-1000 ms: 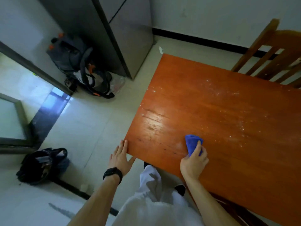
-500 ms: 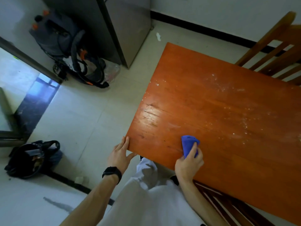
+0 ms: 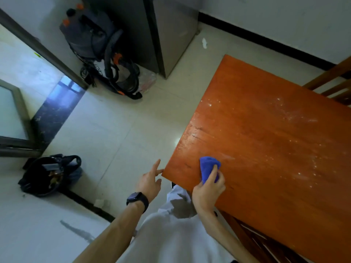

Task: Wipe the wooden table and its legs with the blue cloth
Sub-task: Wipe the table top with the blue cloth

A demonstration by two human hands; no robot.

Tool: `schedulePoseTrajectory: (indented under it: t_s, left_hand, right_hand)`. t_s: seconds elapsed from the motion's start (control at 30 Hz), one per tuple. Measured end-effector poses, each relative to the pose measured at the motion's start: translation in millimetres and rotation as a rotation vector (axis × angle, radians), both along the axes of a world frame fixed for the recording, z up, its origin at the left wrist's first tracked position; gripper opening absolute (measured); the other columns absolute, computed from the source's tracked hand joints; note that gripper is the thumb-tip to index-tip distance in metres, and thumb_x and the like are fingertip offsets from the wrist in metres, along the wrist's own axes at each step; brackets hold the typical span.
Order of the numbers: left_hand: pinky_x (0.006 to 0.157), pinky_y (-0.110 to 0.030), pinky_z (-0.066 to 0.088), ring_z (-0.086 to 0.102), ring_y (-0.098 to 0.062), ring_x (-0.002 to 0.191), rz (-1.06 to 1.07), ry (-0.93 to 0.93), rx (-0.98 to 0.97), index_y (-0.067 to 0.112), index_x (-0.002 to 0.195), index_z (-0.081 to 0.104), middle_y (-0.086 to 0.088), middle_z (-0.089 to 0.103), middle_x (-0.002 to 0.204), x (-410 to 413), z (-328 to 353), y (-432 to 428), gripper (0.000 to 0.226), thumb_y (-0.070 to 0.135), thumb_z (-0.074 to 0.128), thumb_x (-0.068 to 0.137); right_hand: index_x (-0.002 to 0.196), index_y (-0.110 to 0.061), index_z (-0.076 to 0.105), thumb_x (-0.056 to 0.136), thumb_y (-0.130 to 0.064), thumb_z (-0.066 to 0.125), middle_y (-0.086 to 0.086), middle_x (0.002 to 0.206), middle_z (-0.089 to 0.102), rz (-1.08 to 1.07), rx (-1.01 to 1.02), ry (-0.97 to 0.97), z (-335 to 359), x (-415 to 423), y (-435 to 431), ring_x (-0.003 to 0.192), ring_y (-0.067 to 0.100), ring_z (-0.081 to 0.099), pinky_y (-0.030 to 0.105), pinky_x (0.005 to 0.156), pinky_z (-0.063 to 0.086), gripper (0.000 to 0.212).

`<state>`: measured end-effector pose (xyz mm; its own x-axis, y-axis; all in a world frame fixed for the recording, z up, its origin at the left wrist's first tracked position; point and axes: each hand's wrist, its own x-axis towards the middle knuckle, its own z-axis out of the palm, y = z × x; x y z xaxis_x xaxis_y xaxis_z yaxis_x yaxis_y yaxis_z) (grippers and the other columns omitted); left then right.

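Looking down from my head, I see my right hand (image 3: 208,192) on the desk (image 3: 275,149), close to the near corner on the left. The fingers of this hand are curled round the blue cloth (image 3: 209,167) and hold it bunched up. The cloth sits on the wood and pokes out in front of my hand. My left hand (image 3: 150,182) is just off the desk, beside that same corner. Its fingers are straight and a little spread, and they hold nothing. One fingertip touches the edge of the corner. There is a black watch (image 3: 137,200) on that wrist. The wood is orange-brown, and it has lots of small white specks (image 3: 296,118) farther along to the right, well apart from the cloth. A wooden chair (image 3: 334,80) stands at the far side of the desk. On the pale floor (image 3: 117,130) to my left lies a black bag (image 3: 49,175), open at the top. A tall grey cabinet (image 3: 171,35) stands by the far wall, and a dark grey thing with black straps (image 3: 102,52) leans next to it.
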<state>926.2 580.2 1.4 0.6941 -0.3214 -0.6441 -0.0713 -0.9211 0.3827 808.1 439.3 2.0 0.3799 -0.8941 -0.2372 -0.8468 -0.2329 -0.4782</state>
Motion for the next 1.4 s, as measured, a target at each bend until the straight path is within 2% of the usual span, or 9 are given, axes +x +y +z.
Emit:
schedulePoseTrajectory:
  t_s: [0.13,0.27,0.33,0.47,0.57,0.67,0.87,1.03,1.4]
  left_hand:
    - [0.083,-0.027,0.047,0.064,-0.021,0.111,0.058,0.013,-0.019,0.031,0.155,0.018,0.011,0.065,0.130,0,2,7,0.077,0.007,0.057,0.094]
    - [0.096,-0.034,0.045,0.054,-0.025,0.125,0.094,-0.020,-0.092,0.024,0.153,0.027,-0.003,0.054,0.142,-2,15,0,0.070,0.004,0.056,0.092]
    - [0.104,-0.039,0.042,0.045,-0.028,0.133,0.007,-0.103,-0.129,0.023,0.152,0.031,-0.006,0.040,0.152,-3,25,-19,0.066,0.008,0.055,0.092]
    - [0.106,-0.041,0.040,0.044,-0.031,0.132,-0.177,-0.169,-0.247,0.022,0.149,0.038,-0.006,0.035,0.154,-31,56,-103,0.053,0.017,0.049,0.097]
    - [0.109,-0.042,0.040,0.042,-0.027,0.136,-0.409,-0.242,-0.337,0.024,0.150,0.036,-0.005,0.037,0.154,-78,78,-176,0.052,0.028,0.051,0.100]
    - [0.112,-0.040,0.039,0.037,-0.023,0.140,-0.608,-0.261,-0.395,0.026,0.154,0.025,-0.002,0.030,0.158,-143,104,-243,0.059,0.028,0.049,0.100]
    - [0.118,-0.040,0.027,0.027,-0.019,0.145,-0.865,-0.473,-0.399,0.031,0.153,0.027,0.006,0.029,0.158,-294,158,-331,0.056,0.041,0.043,0.100]
    - [0.121,-0.042,0.020,0.024,-0.020,0.147,-1.020,-0.528,-0.345,0.033,0.147,0.037,0.005,0.033,0.156,-379,177,-370,0.050,0.044,0.043,0.099]
    - [0.122,-0.048,0.017,0.020,-0.023,0.149,-1.036,-0.493,-0.201,0.030,0.150,0.035,0.000,0.031,0.158,-425,178,-448,0.051,0.040,0.042,0.100]
  right_hand:
    - [0.153,-0.022,0.031,0.088,-0.003,0.059,0.002,0.147,0.033,0.515,0.383,-0.041,2,37,43,0.129,0.023,0.037,0.035,0.106,0.041,0.073]
    - [0.139,-0.011,0.052,0.087,0.008,0.051,0.000,0.127,0.052,0.396,0.686,-0.183,44,54,-7,0.113,0.016,0.054,0.000,0.082,0.038,0.055]
    - [0.133,-0.007,0.056,0.085,0.012,0.050,0.005,0.122,0.057,0.314,0.645,-0.243,67,34,-49,0.097,0.014,0.058,-0.002,0.065,0.036,0.052]
    - [0.135,-0.017,0.056,0.086,0.001,0.059,0.005,0.127,0.060,0.109,0.468,-0.254,97,-58,-137,0.115,0.023,0.059,0.025,0.091,0.044,0.052]
    - [0.135,-0.032,0.051,0.087,-0.004,0.060,0.005,0.119,0.065,-0.073,0.364,-0.341,130,-146,-197,0.102,0.025,0.067,0.040,0.084,0.054,0.057]
    - [0.135,-0.040,0.048,0.091,-0.006,0.058,-0.004,0.118,0.065,-0.165,0.274,-0.424,166,-237,-240,0.091,0.011,0.068,0.027,0.072,0.052,0.056]
    - [0.141,-0.029,0.047,0.093,-0.005,0.058,-0.008,0.128,0.057,-0.109,0.082,-0.491,202,-398,-292,0.107,0.010,0.061,0.031,0.089,0.052,0.054]
    - [0.141,-0.027,0.047,0.094,-0.003,0.056,-0.013,0.130,0.050,-0.099,-0.027,-0.475,213,-491,-305,0.105,-0.014,0.048,-0.001,0.076,0.040,0.053]
    - [0.145,-0.026,0.044,0.095,-0.007,0.057,-0.009,0.137,0.048,-0.051,-0.013,-0.339,216,-564,-385,0.116,0.001,0.048,0.005,0.079,0.039,0.055]
